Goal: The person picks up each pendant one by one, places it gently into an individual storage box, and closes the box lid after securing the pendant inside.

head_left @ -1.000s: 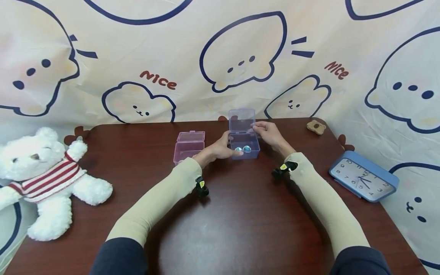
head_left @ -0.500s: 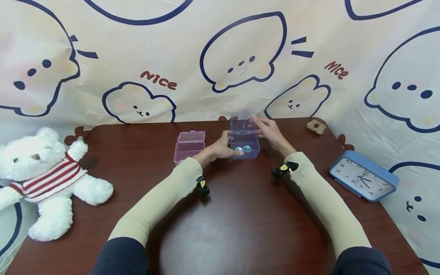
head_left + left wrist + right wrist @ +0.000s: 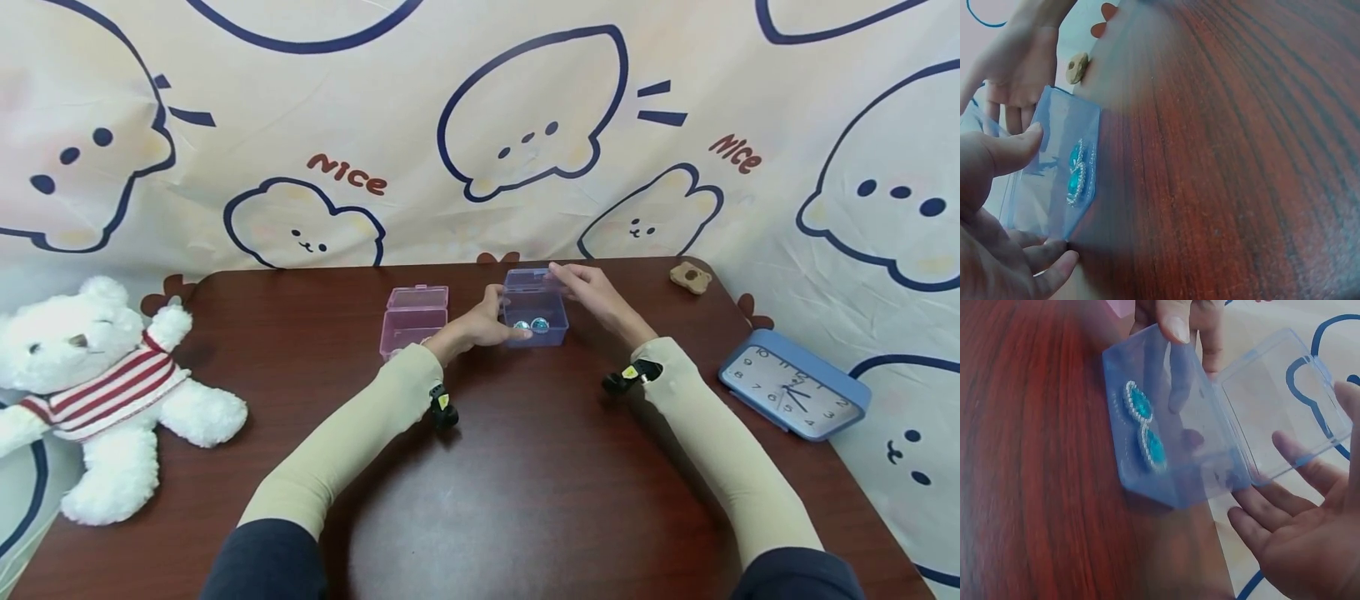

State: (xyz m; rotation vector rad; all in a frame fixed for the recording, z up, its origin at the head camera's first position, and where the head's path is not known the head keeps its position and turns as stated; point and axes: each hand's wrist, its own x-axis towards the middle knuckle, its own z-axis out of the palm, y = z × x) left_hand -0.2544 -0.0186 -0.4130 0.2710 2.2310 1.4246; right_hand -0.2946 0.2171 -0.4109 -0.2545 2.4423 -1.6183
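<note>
A translucent blue plastic box (image 3: 551, 336) sits on the table with its lid (image 3: 1272, 412) raised and leaning back. Two turquoise gem ornaments (image 3: 1152, 447) with pale beaded rims lie inside it. My left hand (image 3: 480, 323) grips the box from the left, thumb (image 3: 1013, 150) over the near side and fingers around the other. At the lid's right edge is my right hand (image 3: 592, 292). Its fingers (image 3: 1300, 465) are extended at and behind the lid, and the thumb stands apart from them. An open pink plastic box (image 3: 412, 321) stands left of the left hand, partly hidden by that arm.
A white teddy bear (image 3: 105, 400) in a striped shirt sits at the left. On the right is a blue clock (image 3: 795, 383), and a small tan bear-shaped piece (image 3: 690, 277) lies near the back corner. A patterned cloth (image 3: 420, 125) hangs behind the brown table (image 3: 487, 500).
The blue lid has swung lower from its upright position. My right hand has shifted slightly along its right edge, and its forearm has moved a little right. My left hand stays on the box.
</note>
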